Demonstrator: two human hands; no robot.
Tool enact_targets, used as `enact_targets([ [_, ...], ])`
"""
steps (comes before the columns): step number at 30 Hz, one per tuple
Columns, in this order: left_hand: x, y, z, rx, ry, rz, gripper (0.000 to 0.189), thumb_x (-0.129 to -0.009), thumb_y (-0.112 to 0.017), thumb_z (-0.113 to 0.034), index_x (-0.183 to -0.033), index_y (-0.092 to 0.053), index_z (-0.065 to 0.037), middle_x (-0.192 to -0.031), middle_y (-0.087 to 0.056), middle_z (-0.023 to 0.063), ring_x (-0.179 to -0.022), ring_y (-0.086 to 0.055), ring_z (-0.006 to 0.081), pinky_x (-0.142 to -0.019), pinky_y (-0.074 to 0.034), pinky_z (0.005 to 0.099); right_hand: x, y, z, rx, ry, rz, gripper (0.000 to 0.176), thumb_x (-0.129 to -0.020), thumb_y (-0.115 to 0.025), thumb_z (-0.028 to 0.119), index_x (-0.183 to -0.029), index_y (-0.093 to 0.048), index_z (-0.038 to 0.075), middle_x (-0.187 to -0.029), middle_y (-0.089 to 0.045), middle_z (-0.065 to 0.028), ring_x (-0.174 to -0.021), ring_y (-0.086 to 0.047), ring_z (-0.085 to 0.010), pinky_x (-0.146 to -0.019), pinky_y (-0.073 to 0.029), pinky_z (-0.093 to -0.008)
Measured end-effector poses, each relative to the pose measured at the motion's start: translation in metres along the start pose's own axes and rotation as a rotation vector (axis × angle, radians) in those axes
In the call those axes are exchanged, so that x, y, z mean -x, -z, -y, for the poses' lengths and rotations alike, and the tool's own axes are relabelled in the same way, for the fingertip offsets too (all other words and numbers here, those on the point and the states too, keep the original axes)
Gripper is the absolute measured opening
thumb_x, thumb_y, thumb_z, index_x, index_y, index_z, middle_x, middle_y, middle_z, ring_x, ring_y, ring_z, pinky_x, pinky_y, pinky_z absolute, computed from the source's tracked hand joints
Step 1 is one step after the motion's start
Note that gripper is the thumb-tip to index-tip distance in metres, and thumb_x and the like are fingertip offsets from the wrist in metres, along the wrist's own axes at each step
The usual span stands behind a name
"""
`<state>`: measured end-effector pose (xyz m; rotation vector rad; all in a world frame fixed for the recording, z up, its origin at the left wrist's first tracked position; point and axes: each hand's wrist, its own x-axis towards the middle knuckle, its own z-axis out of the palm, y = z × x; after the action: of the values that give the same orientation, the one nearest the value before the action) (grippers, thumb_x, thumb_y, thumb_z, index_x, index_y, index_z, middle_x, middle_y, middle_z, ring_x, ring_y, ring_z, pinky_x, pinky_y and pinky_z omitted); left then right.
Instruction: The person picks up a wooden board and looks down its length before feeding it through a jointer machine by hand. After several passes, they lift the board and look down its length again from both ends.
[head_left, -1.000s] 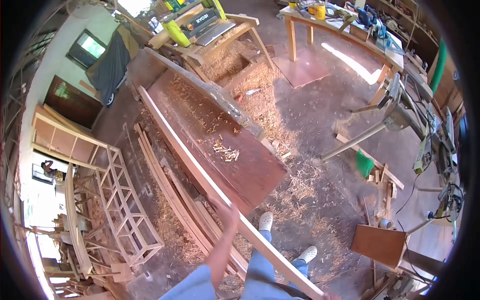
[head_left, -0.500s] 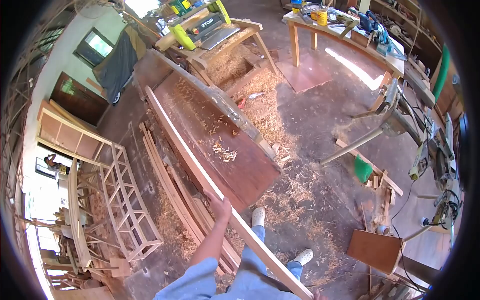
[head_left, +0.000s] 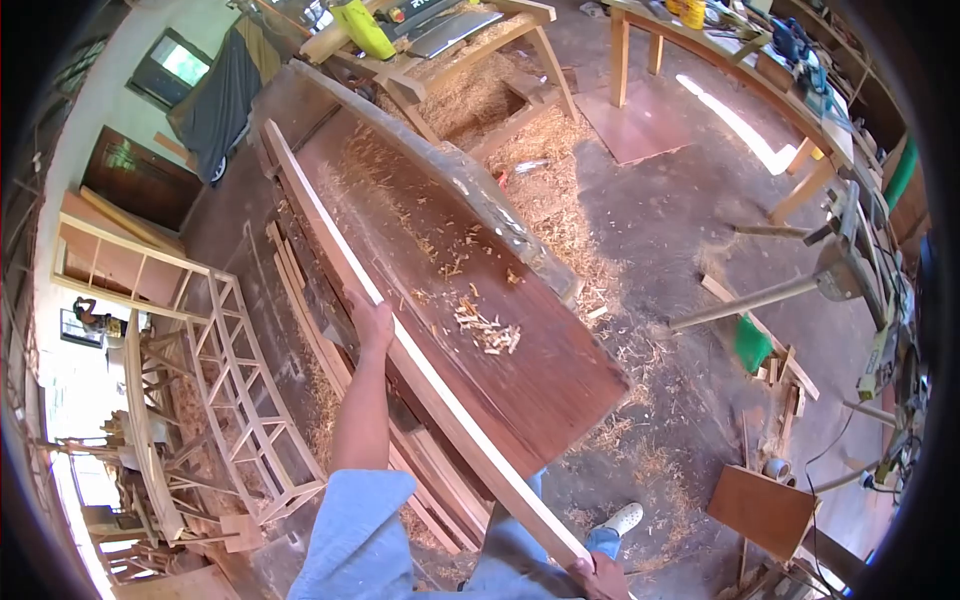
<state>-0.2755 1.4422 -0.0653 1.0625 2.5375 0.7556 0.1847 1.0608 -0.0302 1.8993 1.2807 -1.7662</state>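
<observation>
A long, pale wooden plank (head_left: 455, 420) runs from my body out along the left edge of a reddish-brown wooden surface (head_left: 570, 385). Partway along it, my left hand (head_left: 372, 322) is closed around the plank, with the thumb side up. My right hand (head_left: 600, 577) grips the near end, low in the view; some of its fingers are hidden. Beside the plank, a small heap of wood shavings (head_left: 487, 330) lies on the brown surface. Longer boards (head_left: 435, 470) lie below it on the left.
A green planer (head_left: 365, 28) stands on a wooden stand at the back. Shavings (head_left: 560, 215) cover much of the floor. A slatted wooden frame (head_left: 250, 400) is at left. On the right are a workbench (head_left: 735, 70) with tools, a metal-legged stand (head_left: 750, 300) and a brown panel (head_left: 760, 510).
My left hand has slid forward along the plank. My right hand has come further into view at the near end. The camera view has shifted, and the plank's far end appears higher and further left.
</observation>
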Motion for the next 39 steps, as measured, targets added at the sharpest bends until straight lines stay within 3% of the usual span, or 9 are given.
enact_targets([
  [4, -0.087, -0.004, 0.013, 0.054, -0.105, -0.06, 0.089, -0.08, -0.055, -0.012, -0.149, -0.004, 0.011, -0.118, -0.055, 0.0387, -0.108, -0.058, 0.044, -0.097, -0.043, 0.0426, -0.022, 0.018, 0.079, -0.107, -0.005, 0.107, 0.064, -0.094, -0.045, 0.057, -0.131, -0.052, 0.005, -0.106, -0.062, -0.0326, -0.104, -0.058, -0.0486, -0.089, -0.045, -0.0521],
  [6, -0.119, 0.002, 0.007, 0.044, -0.129, -0.068, 0.089, -0.078, -0.055, -0.014, -0.148, -0.007, 0.012, -0.125, -0.049, 0.0416, -0.118, -0.053, 0.0449, -0.103, -0.041, 0.0409, -0.05, -0.005, 0.07, 0.06, 0.411, 0.018, 0.062, -0.094, -0.047, 0.052, -0.126, -0.054, 0.0, -0.104, -0.062, -0.0311, -0.1, -0.059, -0.048, -0.088, -0.044, -0.0523],
  [8, -0.158, -0.004, 0.012, 0.063, -0.092, -0.078, 0.091, -0.076, -0.057, -0.015, -0.148, -0.008, 0.011, -0.128, -0.046, 0.043, -0.123, -0.05, 0.045, -0.107, -0.039, 0.0402, -0.047, 0.006, 0.124, -0.078, 0.213, -0.087, 0.055, -0.095, -0.049, 0.047, -0.119, -0.058, -0.001, -0.1, -0.063, -0.0287, -0.097, -0.059, -0.0461, -0.086, -0.044, -0.052],
  [11, -0.132, -0.012, 0.005, 0.002, -0.076, -0.151, 0.095, -0.073, -0.06, -0.015, -0.148, -0.008, 0.011, -0.131, -0.045, 0.0419, -0.123, -0.049, 0.0464, -0.108, -0.039, 0.0417, -0.048, 0.014, 0.103, -0.179, 0.261, -0.118, 0.048, -0.094, -0.05, 0.047, -0.106, -0.064, 0.003, -0.098, -0.066, -0.0251, -0.091, -0.062, -0.0441, -0.081, -0.047, -0.0484],
  [14, -0.041, -0.024, 0.011, 0.082, -0.04, -0.099, 0.091, -0.076, -0.057, -0.012, -0.15, -0.007, 0.007, -0.139, -0.035, 0.0409, -0.128, -0.043, 0.0483, -0.11, -0.035, 0.0437, -0.027, 0.0, 0.014, 0.045, 0.32, -0.269, 0.041, -0.096, -0.048, 0.044, -0.102, -0.066, 0.008, -0.094, -0.067, -0.0218, -0.083, -0.064, -0.0415, -0.074, -0.05, -0.0479],
  [19, 0.154, -0.044, 0.006, 0.297, -0.028, -0.038, 0.089, -0.082, -0.052, -0.006, -0.151, 0.003, 0.004, -0.147, -0.019, 0.0413, -0.132, -0.035, 0.0525, -0.113, -0.03, 0.046, 0.006, 0.03, -0.092, 0.177, 0.146, -0.127, 0.043, -0.096, -0.047, 0.047, -0.106, -0.064, 0.009, -0.094, -0.066, -0.0227, -0.088, -0.064, -0.0424, -0.074, -0.049, -0.0502],
  [26, 0.431, -0.053, -0.001, 0.246, -0.054, -0.053, 0.086, -0.081, -0.051, -0.002, -0.15, 0.0, 0.006, -0.144, -0.023, 0.0385, -0.131, -0.032, 0.053, -0.113, -0.028, 0.0505, 0.024, 0.044, -0.157, 0.188, 0.085, -0.139, 0.047, -0.095, -0.049, 0.05, -0.113, -0.06, 0.008, -0.097, -0.066, -0.024, -0.091, -0.063, -0.0429, -0.077, -0.048, -0.05],
  [29, 0.459, -0.043, -0.005, 0.253, -0.075, -0.04, 0.089, -0.079, -0.052, -0.002, -0.15, 0.001, 0.005, -0.144, -0.022, 0.0388, -0.131, -0.031, 0.0528, -0.113, -0.027, 0.0505, 0.031, 0.041, -0.167, 0.16, 0.062, -0.135, 0.05, -0.094, -0.049, 0.051, -0.115, -0.058, 0.007, -0.099, -0.065, -0.0246, -0.093, -0.063, -0.0431, -0.078, -0.048, -0.0499],
  [39, 0.156, -0.035, 0.008, 0.11, -0.002, -0.055, 0.089, -0.079, -0.051, -0.006, -0.151, 0.002, 0.003, -0.141, -0.03, 0.0409, -0.126, -0.04, 0.0528, -0.111, -0.032, 0.0495, 0.009, 0.011, -0.081, 0.12, 0.095, -0.131, 0.06, -0.093, -0.052, 0.054, -0.125, -0.053, 0.004, -0.104, -0.064, -0.0265, -0.098, -0.061, -0.0438, -0.082, -0.047, -0.0497],
])
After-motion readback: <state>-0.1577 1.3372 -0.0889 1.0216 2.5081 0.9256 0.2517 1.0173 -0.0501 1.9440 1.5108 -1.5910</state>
